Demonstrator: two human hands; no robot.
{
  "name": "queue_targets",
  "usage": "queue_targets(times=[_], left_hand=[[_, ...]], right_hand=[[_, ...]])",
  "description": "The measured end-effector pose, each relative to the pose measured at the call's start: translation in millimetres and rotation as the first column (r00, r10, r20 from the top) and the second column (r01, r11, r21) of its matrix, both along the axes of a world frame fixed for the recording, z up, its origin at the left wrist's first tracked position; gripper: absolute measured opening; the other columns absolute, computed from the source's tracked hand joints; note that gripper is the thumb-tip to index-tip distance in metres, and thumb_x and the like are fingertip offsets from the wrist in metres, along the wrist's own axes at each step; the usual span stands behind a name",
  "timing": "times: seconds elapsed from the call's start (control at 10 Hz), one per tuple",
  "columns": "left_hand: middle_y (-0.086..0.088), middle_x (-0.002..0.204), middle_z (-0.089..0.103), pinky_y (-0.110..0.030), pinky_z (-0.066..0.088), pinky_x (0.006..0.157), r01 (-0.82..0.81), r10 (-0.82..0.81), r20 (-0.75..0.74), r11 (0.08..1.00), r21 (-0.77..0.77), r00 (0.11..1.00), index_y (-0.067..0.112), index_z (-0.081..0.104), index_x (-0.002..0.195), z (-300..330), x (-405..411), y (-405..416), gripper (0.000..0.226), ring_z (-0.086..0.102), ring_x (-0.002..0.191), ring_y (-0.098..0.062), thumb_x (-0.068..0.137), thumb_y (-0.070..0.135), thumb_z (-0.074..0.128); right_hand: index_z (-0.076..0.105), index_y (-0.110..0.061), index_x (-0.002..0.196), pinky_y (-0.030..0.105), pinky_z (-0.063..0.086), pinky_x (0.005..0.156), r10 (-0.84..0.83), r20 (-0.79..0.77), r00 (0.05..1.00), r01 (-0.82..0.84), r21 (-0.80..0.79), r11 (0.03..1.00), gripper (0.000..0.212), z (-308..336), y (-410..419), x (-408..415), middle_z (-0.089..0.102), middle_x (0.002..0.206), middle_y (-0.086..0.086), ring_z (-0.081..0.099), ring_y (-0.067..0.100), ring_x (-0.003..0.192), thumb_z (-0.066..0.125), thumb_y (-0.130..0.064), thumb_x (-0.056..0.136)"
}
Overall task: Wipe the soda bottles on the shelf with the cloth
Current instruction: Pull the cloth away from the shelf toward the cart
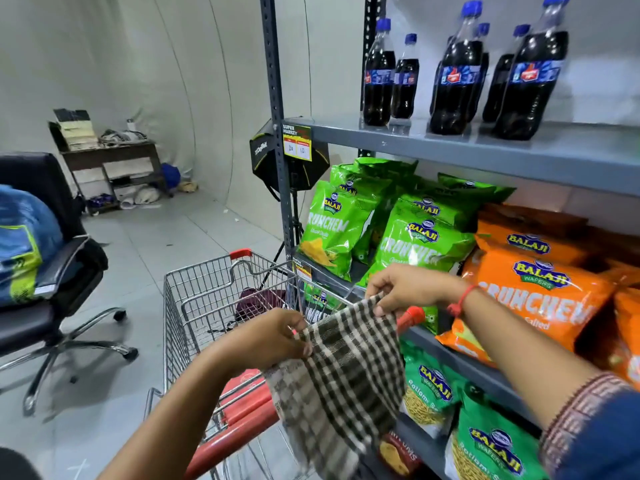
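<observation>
— Nearest the head camera, what do you see?

— Both hands hold one checked cloth (341, 372). It hangs between them, above the near end of a wire shopping cart (214, 306).

— How is each hand closed?

— Left hand (277, 336) pinches the cloth's upper left edge with fingers and thumb. Right hand (403, 289) pinches the upper right corner (a red thread circles that wrist).

— And the soda bottles?

— Soda bottles (457, 71), dark with blue caps, stand upright on the top shelf (519, 150), from its left end toward the right, some at the front edge, others behind. No hand touches them; the cloth is well below.

— Under that shelf?

— Green snack bags (346, 230) at the left end, orange snack bags (540, 296) to their right. An office chair (45, 289) stands far left.
</observation>
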State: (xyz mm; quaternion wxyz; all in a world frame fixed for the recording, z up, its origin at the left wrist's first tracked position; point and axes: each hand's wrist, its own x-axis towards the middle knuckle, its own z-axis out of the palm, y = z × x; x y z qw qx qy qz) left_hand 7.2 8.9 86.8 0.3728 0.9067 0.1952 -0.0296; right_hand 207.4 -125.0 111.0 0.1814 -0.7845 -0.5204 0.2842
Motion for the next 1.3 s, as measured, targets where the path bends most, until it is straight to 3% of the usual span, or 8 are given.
queue_targets(times=[0.2, 0.5, 0.7, 0.8, 0.9, 1.0, 1.1, 1.3], left_hand=[[-0.004, 0.086, 0.060, -0.034, 0.055, 0.079, -0.244, 0.238, -0.060, 0.958, -0.148, 0.969, 0.015, 0.053, 0.075, -50, 11, 31, 0.010, 0.059, 0.081, -0.019, 0.084, 0.011, 0.053], [-0.008, 0.096, 0.065, -0.044, 0.054, 0.081, -0.414, 0.415, 0.006, 0.910, -0.021, 0.910, 0.020, 0.053, 0.079, -88, 20, 38, 0.011, 0.061, 0.088, -0.024, 0.077, 0.021, 0.064], [-0.005, 0.095, 0.070, -0.038, 0.056, 0.076, -0.318, 0.339, -0.002, 0.884, 0.344, 0.941, 0.016, 0.061, 0.093, -92, 19, 24, 0.022, 0.064, 0.084, -0.020, 0.078, 0.033, 0.063], [0.002, 0.083, 0.073, -0.034, 0.057, 0.069, -0.270, 0.263, 0.064, 0.914, 0.303, 0.963, 0.022, 0.065, 0.081, -79, 11, 12, 0.036, 0.066, 0.071, -0.012, 0.077, 0.055, 0.052], [0.004, 0.089, 0.070, -0.032, 0.055, 0.071, -0.090, 0.143, -0.154, 0.948, 0.307, 0.978, 0.024, 0.061, 0.089, -77, 9, -1, 0.042, 0.063, 0.076, -0.012, 0.071, 0.062, 0.055], [-0.001, 0.101, 0.066, -0.030, 0.051, 0.069, 0.016, 0.149, -0.327, 0.891, 0.453, 0.933, 0.018, 0.048, 0.103, -91, 8, -23, 0.037, 0.060, 0.084, -0.020, 0.073, 0.035, 0.062], [-0.002, 0.098, 0.067, -0.030, 0.041, 0.057, -0.089, 0.225, -0.236, 0.874, 0.477, 0.945, 0.018, 0.040, 0.092, -98, 7, -29, 0.029, 0.062, 0.084, -0.023, 0.071, 0.017, 0.060], [-0.004, 0.098, 0.069, -0.037, 0.048, 0.065, -0.119, 0.227, -0.192, 0.883, 0.453, 0.955, 0.018, 0.037, 0.091, -101, 6, -31, 0.029, 0.064, 0.086, -0.026, 0.072, 0.018, 0.059]], right_hand=[[0.066, -0.013, 0.088, 0.026, 0.042, 0.061, -0.150, 0.193, 0.970, 0.128, 0.123, 0.984, 0.016, -58, 41, -1, 0.066, 0.084, 0.009, 0.058, 0.021, 0.079, 0.066, -0.001, 0.076], [0.057, -0.019, 0.093, 0.038, 0.051, 0.072, -0.279, 0.267, 0.922, 0.223, 0.223, 0.949, 0.016, -93, 43, -6, 0.064, 0.099, 0.014, 0.059, 0.029, 0.083, 0.057, -0.007, 0.083], [0.046, -0.018, 0.093, 0.032, 0.041, 0.067, -0.285, 0.334, 0.899, 0.178, 0.315, 0.932, 0.017, -111, 31, -16, 0.055, 0.106, 0.007, 0.049, 0.022, 0.088, 0.054, -0.006, 0.084], [0.058, -0.028, 0.096, 0.038, 0.037, 0.089, -0.103, 0.180, 0.978, 0.070, 0.184, 0.980, 0.020, -97, 19, -10, 0.055, 0.117, 0.000, 0.040, 0.022, 0.114, 0.064, -0.033, 0.077], [0.055, -0.031, 0.112, 0.042, 0.034, 0.096, 0.113, 0.284, 0.952, -0.092, -0.089, 0.992, 0.045, -92, 13, -7, 0.055, 0.123, 0.001, 0.035, 0.023, 0.119, 0.069, -0.041, 0.070], [0.055, -0.026, 0.106, 0.042, 0.036, 0.092, 0.181, 0.554, 0.812, -0.137, -0.119, 0.983, 0.034, -103, 11, -16, 0.062, 0.110, 0.005, 0.045, 0.028, 0.109, 0.065, -0.025, 0.073], [0.058, -0.023, 0.096, 0.041, 0.036, 0.091, 0.110, 0.582, 0.805, -0.137, 0.002, 0.991, 0.021, -110, 13, -21, 0.064, 0.102, 0.004, 0.049, 0.028, 0.104, 0.056, -0.016, 0.077], [0.059, -0.023, 0.094, 0.041, 0.037, 0.096, 0.051, 0.574, 0.818, -0.093, 0.044, 0.995, 0.017, -106, 7, -25, 0.065, 0.103, 0.003, 0.050, 0.027, 0.103, 0.052, -0.016, 0.080]])
